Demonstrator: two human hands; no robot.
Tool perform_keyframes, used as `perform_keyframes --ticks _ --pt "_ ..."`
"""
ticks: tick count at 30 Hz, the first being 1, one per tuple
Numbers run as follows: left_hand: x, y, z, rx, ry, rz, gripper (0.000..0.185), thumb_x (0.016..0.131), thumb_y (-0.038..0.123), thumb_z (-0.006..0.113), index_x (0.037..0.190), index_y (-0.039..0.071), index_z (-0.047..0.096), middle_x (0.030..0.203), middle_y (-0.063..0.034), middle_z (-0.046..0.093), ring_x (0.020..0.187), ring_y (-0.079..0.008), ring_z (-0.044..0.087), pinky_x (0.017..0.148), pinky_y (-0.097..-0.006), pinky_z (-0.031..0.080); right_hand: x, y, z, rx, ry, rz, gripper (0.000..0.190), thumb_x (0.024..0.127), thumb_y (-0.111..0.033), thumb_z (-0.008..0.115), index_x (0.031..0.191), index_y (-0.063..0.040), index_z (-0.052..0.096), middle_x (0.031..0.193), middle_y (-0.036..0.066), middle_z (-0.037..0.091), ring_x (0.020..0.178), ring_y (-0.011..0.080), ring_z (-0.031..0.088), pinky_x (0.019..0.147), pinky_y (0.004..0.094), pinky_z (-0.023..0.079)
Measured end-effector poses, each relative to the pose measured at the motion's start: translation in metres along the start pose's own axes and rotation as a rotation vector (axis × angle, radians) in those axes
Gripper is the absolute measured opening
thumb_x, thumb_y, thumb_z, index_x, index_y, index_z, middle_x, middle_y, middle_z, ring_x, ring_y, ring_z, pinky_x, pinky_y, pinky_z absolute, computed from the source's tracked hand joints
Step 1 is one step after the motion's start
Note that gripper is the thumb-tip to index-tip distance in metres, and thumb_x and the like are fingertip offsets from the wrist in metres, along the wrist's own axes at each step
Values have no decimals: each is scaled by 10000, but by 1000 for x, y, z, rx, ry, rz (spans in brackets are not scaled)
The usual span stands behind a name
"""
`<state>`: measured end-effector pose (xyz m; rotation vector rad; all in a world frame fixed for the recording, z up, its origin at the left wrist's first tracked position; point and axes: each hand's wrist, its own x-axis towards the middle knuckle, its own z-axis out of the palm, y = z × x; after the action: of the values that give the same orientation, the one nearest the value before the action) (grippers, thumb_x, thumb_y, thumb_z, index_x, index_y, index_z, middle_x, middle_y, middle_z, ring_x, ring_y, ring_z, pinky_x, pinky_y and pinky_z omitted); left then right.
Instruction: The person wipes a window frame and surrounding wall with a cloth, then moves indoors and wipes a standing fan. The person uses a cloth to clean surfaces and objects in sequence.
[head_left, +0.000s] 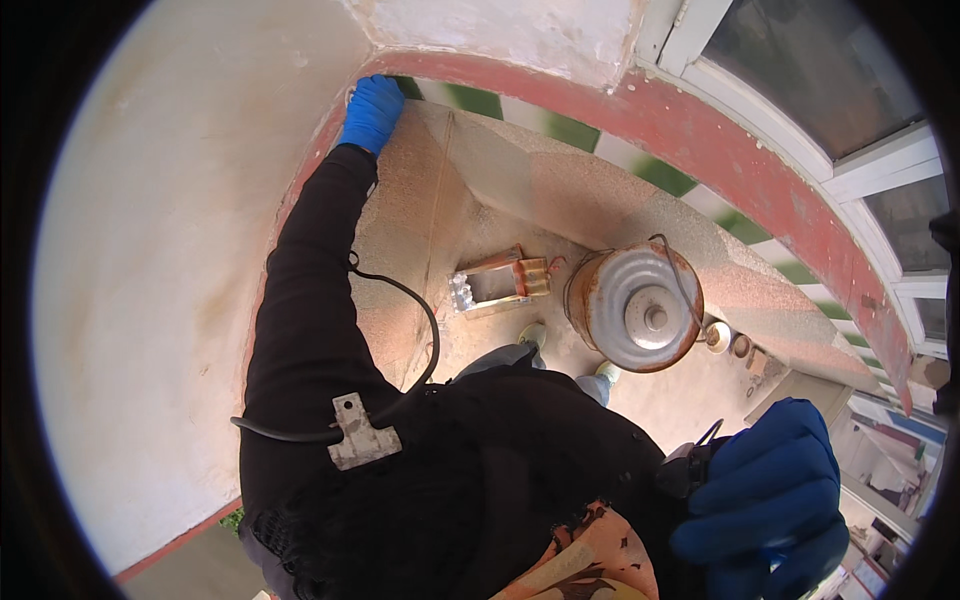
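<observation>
My left hand (373, 109), in a blue glove, is stretched out to the wall corner. It rests at the red painted band (517, 94), beside the green and white checkered strip (570, 131). Its fingers are curled, and a small pale edge shows beside them; whether they grip something is hidden. Close to the camera, my right hand (765, 495), also gloved in blue, is raised at the lower right with bent fingers. A small glint shows near its lower fingers, but what lies inside is hidden. A dark strap (697, 461) circles that wrist.
A rusty metal drum-like container (600, 330) with a lid knob and wire handle stands on the floor. Left of it sits an open box (491, 285). Small round containers (718, 337) line the wall. White-framed windows (795, 127) are at right. A black cable (412, 292) crosses my left arm.
</observation>
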<state>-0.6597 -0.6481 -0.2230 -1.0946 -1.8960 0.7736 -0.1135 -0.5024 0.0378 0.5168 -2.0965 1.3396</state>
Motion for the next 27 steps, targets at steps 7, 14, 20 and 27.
perform_keyframes --ticks 7,14,20,27 --pt "-56 -2 -2 -34 -15 60 75 727 56 641 730 128 621 744 -51 570 735 -213 584 560 -351 409 5 -9 26 19 114 -129 120 922 -212 634 997 -251 548 822 47 701 629 224 601 537 367 470" --pt "-182 -16 -78 36 -208 68 77 723 64 642 709 139 633 743 -30 560 739 -210 560 604 -364 405 -14 -26 27 85 188 -301 101 946 -291 620 965 -206 570 780 42 687 596 218 586 516 343 459" --pt "-305 -32 -126 -57 -383 51 85 744 64 607 714 143 612 789 -43 554 786 -216 548 620 -363 397 -49 -68 13 63 226 -21 261 960 -288 602 819 -70 624 748 75 665 583 233 567 542 346 470" --pt "-423 -62 -156 -63 -384 53 89 786 110 586 802 196 573 819 -37 556 777 -223 565 608 -377 429 -86 -63 -53 131 -382 -193 105 797 -95 704 850 -11 667 986 145 671 878 290 615 718 369 523"
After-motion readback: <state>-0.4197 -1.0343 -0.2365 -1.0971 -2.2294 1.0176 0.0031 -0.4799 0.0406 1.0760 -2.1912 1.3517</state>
